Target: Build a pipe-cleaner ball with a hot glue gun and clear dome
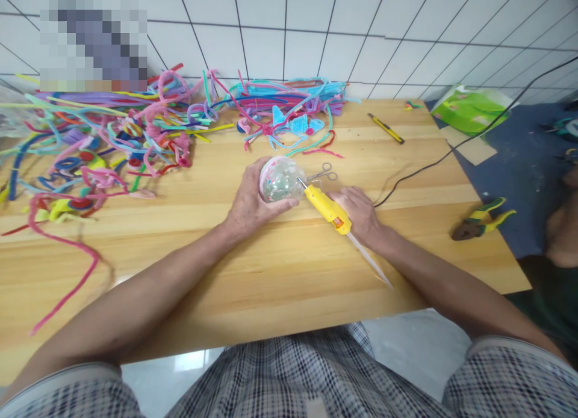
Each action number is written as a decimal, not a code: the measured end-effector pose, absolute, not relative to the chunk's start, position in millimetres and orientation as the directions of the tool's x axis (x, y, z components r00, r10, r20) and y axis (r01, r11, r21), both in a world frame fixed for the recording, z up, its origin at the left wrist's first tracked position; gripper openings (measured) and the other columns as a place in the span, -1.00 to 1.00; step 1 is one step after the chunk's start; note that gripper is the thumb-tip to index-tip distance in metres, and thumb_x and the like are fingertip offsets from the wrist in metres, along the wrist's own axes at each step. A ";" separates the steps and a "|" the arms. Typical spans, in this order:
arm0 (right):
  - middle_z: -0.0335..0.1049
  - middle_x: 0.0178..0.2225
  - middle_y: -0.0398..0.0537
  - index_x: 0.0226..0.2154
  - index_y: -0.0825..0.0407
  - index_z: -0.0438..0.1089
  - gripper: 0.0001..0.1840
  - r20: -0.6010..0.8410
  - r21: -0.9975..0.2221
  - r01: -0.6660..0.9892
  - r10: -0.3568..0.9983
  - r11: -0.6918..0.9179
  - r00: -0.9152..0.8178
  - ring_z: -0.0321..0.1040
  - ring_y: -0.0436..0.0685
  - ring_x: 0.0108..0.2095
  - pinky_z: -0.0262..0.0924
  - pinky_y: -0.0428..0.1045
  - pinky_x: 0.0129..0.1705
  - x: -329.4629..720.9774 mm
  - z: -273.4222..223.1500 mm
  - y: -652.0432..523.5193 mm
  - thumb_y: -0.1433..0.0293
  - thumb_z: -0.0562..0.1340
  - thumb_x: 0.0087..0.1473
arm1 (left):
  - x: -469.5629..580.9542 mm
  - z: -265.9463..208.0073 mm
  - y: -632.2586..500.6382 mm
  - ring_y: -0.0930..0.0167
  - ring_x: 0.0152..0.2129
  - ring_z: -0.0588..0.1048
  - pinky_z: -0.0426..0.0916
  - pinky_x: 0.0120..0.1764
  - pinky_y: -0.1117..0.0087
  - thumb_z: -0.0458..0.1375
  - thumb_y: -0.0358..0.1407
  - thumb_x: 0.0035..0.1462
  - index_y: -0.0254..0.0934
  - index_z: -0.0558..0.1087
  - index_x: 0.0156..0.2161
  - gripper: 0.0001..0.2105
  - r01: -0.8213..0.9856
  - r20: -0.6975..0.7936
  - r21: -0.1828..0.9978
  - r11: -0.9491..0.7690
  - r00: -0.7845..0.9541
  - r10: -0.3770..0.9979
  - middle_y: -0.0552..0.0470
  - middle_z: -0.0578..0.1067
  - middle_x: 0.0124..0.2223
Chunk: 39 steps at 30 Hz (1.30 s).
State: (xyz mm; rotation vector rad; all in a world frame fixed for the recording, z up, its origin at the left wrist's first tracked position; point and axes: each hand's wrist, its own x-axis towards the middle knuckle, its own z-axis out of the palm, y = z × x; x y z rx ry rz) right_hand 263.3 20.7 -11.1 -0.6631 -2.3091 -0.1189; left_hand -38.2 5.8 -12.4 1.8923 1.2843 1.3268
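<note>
My left hand is wrapped round a clear, round container with a pink-and-white band near its left side and small coloured bits showing in it. In my right hand is a yellow hot glue gun, its metal nozzle pointing at the right side of the container. A pale glue stick sticks out of the gun's back end. Whether the nozzle touches the container I cannot tell. Just behind the nozzle lies a small pair of scissors, partly hidden.
Tangled coloured pipe cleaners cover the table's back left, with more bundles along the wall. A yellow utility knife lies at the back right. Yellow-handled pliers rest near the right edge. A black cord runs rightward. Another person is at far right.
</note>
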 end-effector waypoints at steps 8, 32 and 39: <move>0.50 -0.34 -0.04 0.14 0.03 0.47 -0.53 0.683 -0.140 0.523 0.465 0.841 -0.564 0.44 0.22 -0.30 0.28 0.11 -0.20 264.0 -13.2 22.5 0.12 0.01 0.58 | -39.7 -14.7 6.2 0.06 0.33 0.46 0.40 0.41 -0.10 0.55 0.11 0.07 -0.04 0.24 0.41 -0.08 0.403 0.435 0.805 -0.437 0.102 0.895 -0.16 0.42 0.37; 0.53 -0.36 0.01 0.07 0.02 0.53 -0.46 0.638 -0.134 0.552 0.497 0.823 -0.588 0.42 0.25 -0.33 0.25 0.15 -0.22 264.6 -8.6 14.0 0.08 -0.05 0.57 | -39.6 -11.4 5.6 0.05 0.33 0.45 0.37 0.42 -0.08 0.55 0.13 0.07 -0.07 0.24 0.41 -0.08 0.423 0.415 0.804 -0.418 0.103 0.904 -0.18 0.42 0.38; 0.50 -0.38 -0.03 0.06 0.03 0.51 -0.60 0.666 -0.115 0.536 0.465 0.837 -0.583 0.41 0.22 -0.35 0.23 0.12 -0.25 263.9 -7.9 15.3 0.20 0.03 0.56 | -39.1 -12.0 4.9 0.06 0.33 0.46 0.38 0.42 -0.07 0.55 0.10 0.08 -0.09 0.23 0.41 -0.07 0.419 0.403 0.813 -0.405 0.098 0.910 -0.19 0.42 0.37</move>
